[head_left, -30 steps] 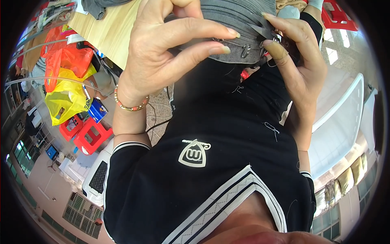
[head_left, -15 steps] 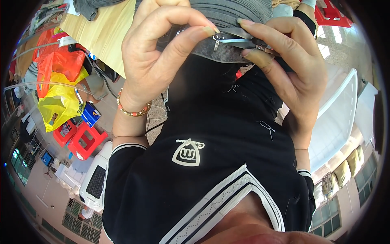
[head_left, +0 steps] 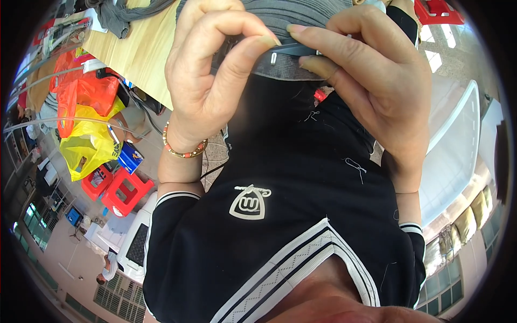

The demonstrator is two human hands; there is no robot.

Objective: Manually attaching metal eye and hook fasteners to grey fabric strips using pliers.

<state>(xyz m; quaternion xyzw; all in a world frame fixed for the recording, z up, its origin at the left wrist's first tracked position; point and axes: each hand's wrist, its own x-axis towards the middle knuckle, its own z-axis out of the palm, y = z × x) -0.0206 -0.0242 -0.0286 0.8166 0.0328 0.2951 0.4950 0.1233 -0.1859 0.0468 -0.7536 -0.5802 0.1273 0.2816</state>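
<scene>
The clip (head_left: 293,50) lay left-to-right between both hands, left hand (head_left: 207,81) and right hand (head_left: 371,91) each pinching an end against the grey cloth (head_left: 291,16).

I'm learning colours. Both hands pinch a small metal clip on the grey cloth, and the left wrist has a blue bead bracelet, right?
Not quite: the bracelet is orange and gold, as the head view shows. Left hand and right hand do pinch the clip on the grey cloth.

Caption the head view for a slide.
Both hands, left hand and right hand, pinch a grey fabric edge.
</scene>
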